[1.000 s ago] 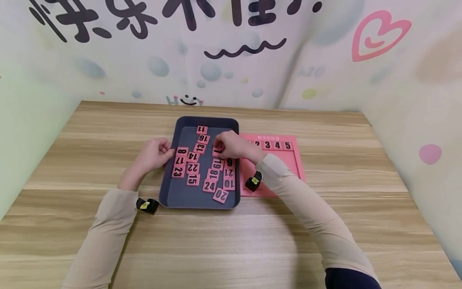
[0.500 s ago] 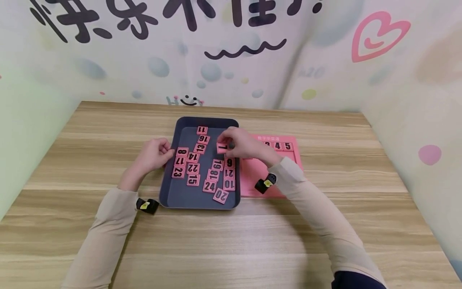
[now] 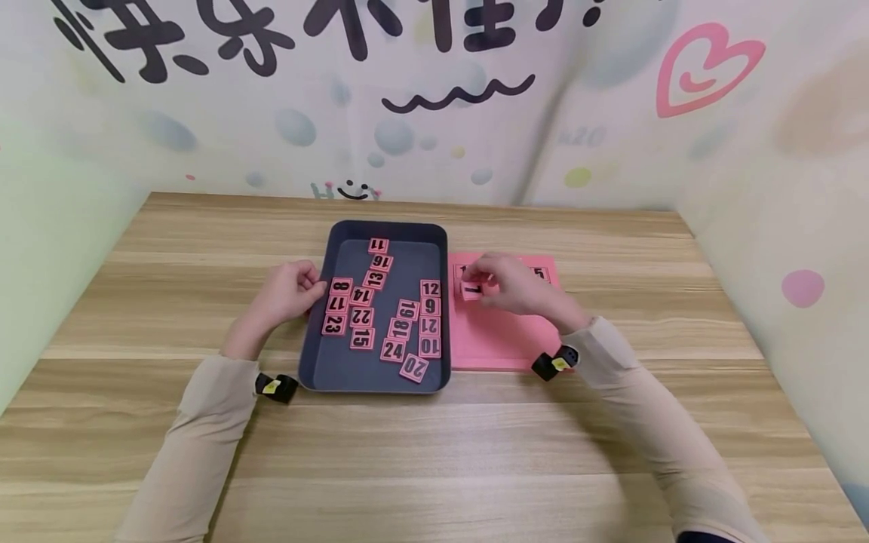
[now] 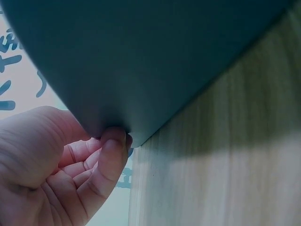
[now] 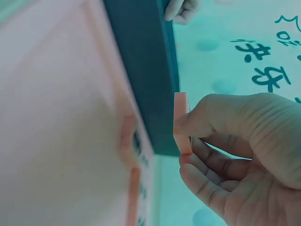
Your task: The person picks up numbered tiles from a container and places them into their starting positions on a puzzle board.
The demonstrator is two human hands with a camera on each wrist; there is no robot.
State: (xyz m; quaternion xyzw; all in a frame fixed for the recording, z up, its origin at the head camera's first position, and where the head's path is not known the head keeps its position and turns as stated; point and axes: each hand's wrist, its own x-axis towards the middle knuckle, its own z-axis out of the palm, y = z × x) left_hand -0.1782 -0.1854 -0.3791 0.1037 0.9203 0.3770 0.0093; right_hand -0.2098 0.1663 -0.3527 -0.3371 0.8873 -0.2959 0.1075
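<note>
My left hand [image 3: 288, 292] pinches the left rim of a dark grey tray [image 3: 339, 366]. In the left wrist view its fingers [image 4: 113, 153] bend at the tray's edge [image 4: 117, 70]. My right hand [image 3: 516, 286] holds a pink number tile [image 3: 471, 290] marked 7 between thumb and fingers, above the left part of a pink number-puzzle board [image 3: 485, 343]. The right wrist view shows the tile [image 5: 180, 106] edge-on, raised off the board. A row of tiles runs along the board's top; the 5 tile [image 3: 540, 273] shows, while the hand covers the middle ones.
Inside the tray lie several loose number tiles, among them 20 [image 3: 413, 368], 24 [image 3: 392, 350] and 11 [image 3: 378, 245], some upside down or sideways. Tray and board stand side by side on a wooden table [image 3: 380, 467]. A printed wall [image 3: 434, 151] rises behind.
My right hand has lifted the 7 tile out of the tray and carried it right, over the board. The left hand stays at the tray's rim.
</note>
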